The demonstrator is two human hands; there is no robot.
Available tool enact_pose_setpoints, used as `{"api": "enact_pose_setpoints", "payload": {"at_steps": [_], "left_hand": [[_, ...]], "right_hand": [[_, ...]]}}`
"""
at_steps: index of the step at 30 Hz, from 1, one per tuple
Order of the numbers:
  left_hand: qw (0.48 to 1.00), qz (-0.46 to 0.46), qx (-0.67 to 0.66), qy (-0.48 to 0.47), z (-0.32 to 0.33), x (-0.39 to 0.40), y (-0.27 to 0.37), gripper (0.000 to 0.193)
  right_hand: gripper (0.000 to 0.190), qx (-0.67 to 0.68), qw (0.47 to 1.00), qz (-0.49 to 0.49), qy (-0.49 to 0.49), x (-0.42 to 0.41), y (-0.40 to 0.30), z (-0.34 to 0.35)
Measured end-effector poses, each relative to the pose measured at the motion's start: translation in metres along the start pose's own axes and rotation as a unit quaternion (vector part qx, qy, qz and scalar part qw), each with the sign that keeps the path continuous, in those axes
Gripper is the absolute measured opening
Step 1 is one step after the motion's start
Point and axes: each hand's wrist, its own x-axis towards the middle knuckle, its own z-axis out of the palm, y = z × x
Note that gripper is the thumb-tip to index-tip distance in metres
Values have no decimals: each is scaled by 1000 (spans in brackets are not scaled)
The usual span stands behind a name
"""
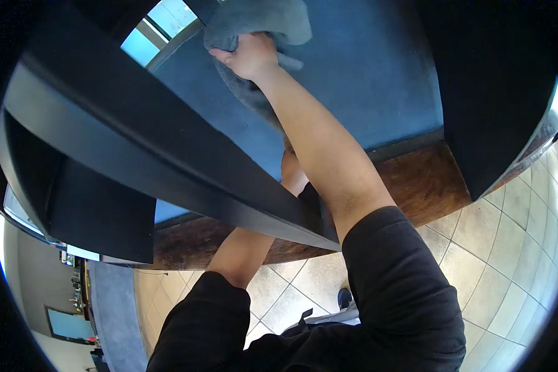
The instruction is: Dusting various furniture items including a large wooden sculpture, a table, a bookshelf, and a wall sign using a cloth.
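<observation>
My right hand [251, 56] grips a grey cloth [255, 21], which is bunched against a blue countertop [362, 83]. One length of the cloth trails down beneath my right forearm. My left arm passes behind a slanted black panel [181, 158]. Beyond that panel, a small part of my left hand or wrist [292, 169] shows close to the cloth's trailing end. My right forearm covers the rest, so I cannot see whether those fingers hold it.
A brown wooden edge [423, 181] runs along the counter's front. Tall black housings stand at the right [488, 93] and the left [102, 204]. Pale floor tiles [474, 223] lie below. Another blue-grey counter [116, 307] curves at the lower left.
</observation>
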Motion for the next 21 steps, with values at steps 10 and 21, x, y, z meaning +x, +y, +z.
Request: {"api": "enact_pose_setpoints", "payload": {"at_steps": [10, 21], "left_hand": [[925, 121, 356, -55, 23, -16, 92, 81], [908, -16, -405, 106, -36, -124, 72, 26]], "right_hand": [[52, -128, 919, 268, -257, -144, 191, 30], [31, -11, 936, 142, -322, -229, 95, -32]]}}
